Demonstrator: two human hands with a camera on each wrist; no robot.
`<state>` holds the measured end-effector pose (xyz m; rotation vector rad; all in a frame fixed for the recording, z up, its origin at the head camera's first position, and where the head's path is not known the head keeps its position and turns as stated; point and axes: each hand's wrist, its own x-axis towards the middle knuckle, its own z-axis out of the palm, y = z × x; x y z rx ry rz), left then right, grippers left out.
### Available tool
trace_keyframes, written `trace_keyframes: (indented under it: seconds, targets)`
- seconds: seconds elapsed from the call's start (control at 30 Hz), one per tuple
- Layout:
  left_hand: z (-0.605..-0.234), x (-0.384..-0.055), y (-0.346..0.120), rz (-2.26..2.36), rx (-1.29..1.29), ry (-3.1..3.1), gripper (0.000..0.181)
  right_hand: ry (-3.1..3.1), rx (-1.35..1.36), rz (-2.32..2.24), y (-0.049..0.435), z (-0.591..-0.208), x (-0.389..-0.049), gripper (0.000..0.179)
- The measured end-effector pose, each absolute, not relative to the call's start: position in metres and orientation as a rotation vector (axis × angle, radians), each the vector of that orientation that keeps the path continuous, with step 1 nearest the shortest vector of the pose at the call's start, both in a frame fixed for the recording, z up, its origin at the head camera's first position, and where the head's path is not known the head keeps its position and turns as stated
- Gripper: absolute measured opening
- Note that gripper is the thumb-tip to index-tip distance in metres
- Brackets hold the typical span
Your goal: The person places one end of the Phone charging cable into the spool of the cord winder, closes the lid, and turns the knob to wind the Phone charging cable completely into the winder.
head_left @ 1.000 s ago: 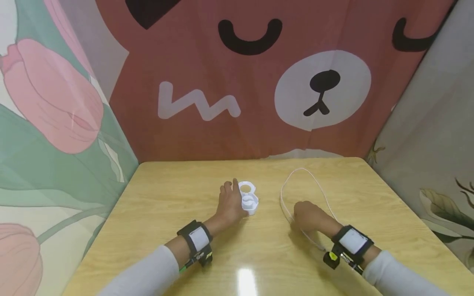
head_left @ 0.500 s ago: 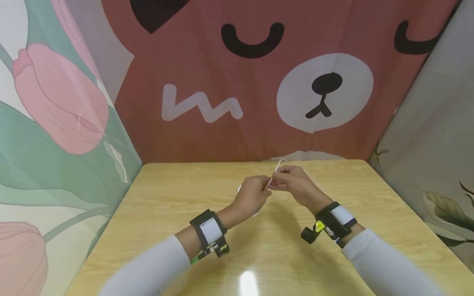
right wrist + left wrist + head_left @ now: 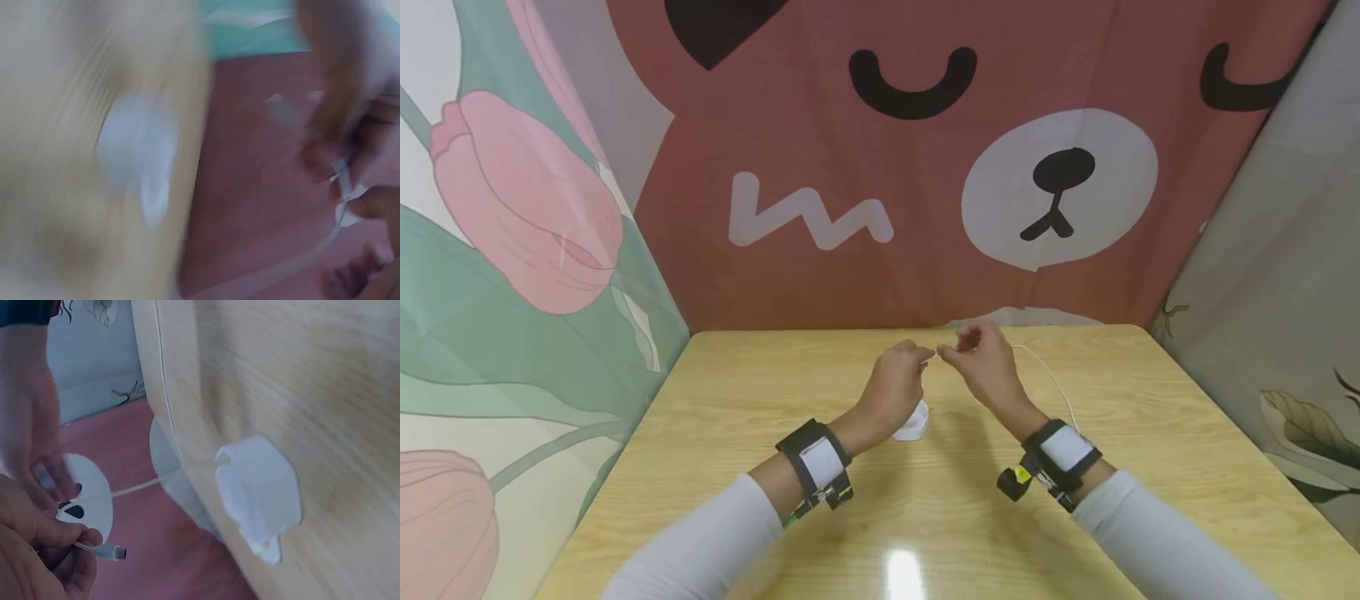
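Note:
My left hand (image 3: 891, 383) pinches a white charging cable (image 3: 134, 487) between thumb and finger just behind its plug. The metal-tipped plug (image 3: 111, 552) juts out past the fingertips in the left wrist view. Close on the right, my right hand (image 3: 988, 367) has thumb and finger on the same cable, its other fingers loosely bent. Both hands are above the table. Below and partly behind the left hand stands a small white many-sided box (image 3: 912, 423); its ring-shaped lid (image 3: 270, 550) is folded open and mostly hidden in the head view.
The wooden table (image 3: 760, 383) reaches back to a brown bear-print curtain (image 3: 820, 283). The rest of the cable runs in a curve behind the right wrist. Each wrist wears a black strap (image 3: 815, 456) with a small camera. Floral curtains (image 3: 535, 350) hang at both sides.
My left hand left the box and took the cable's plug end; my right hand rose from the table towards it with the cable. In the last half second both hands moved slightly apart.

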<state>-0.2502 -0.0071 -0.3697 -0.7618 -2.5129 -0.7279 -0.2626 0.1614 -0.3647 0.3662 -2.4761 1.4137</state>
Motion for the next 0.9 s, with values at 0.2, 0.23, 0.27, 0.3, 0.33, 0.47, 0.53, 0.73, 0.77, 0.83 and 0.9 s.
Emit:
trace_keyframes:
  seconds: [0.2, 0.23, 0.27, 0.3, 0.33, 0.47, 0.53, 0.73, 0.77, 0.83, 0.9]
  targets:
    - [-0.359, -0.252, -0.015, -0.579, -0.815, -2.49, 0.023, -2.186, 0.868, 0.397, 0.162, -0.37, -0.26, 0.029]
    - [-0.357, -0.253, -0.016, -0.555, -0.819, -2.484, 0.023, -2.168, 0.909, 0.365, 0.162, -0.37, -0.259, 0.03]
    - [-0.356, -0.254, -0.017, -0.538, -0.825, -2.477, 0.024, -2.163, 0.933, 0.354, 0.162, -0.37, -0.259, 0.031]
    - [-0.356, -0.254, -0.018, -0.521, -0.833, -2.468, 0.025, -2.165, 0.938, 0.343, 0.162, -0.371, -0.259, 0.032]
    - [-0.355, -0.255, -0.019, -0.507, -0.845, -2.46, 0.026, -2.17, 0.93, 0.336, 0.162, -0.371, -0.259, 0.03]
    - [-0.354, -0.254, -0.023, -0.447, -0.923, -2.442, 0.03, -2.149, 0.909, 0.284, 0.162, -0.371, -0.259, 0.02]
    - [-0.354, -0.253, -0.025, -0.397, -0.959, -2.448, 0.036, -2.12, 0.921, 0.278, 0.162, -0.37, -0.26, 0.017]
    - [-0.348, -0.252, -0.029, -0.277, -0.997, -2.483, 0.046, -2.057, 0.954, 0.242, 0.16, -0.363, -0.262, 0.016]
    - [-0.346, -0.252, -0.029, -0.259, -0.998, -2.484, 0.044, -2.053, 0.957, 0.225, 0.16, -0.362, -0.262, 0.016]
    - [-0.342, -0.252, -0.031, -0.201, -1.006, -2.478, 0.039, -2.048, 0.961, 0.192, 0.16, -0.361, -0.262, 0.016]
    - [-0.338, -0.253, -0.033, -0.118, -1.019, -2.455, 0.032, -2.047, 0.959, 0.171, 0.161, -0.36, -0.262, 0.016]
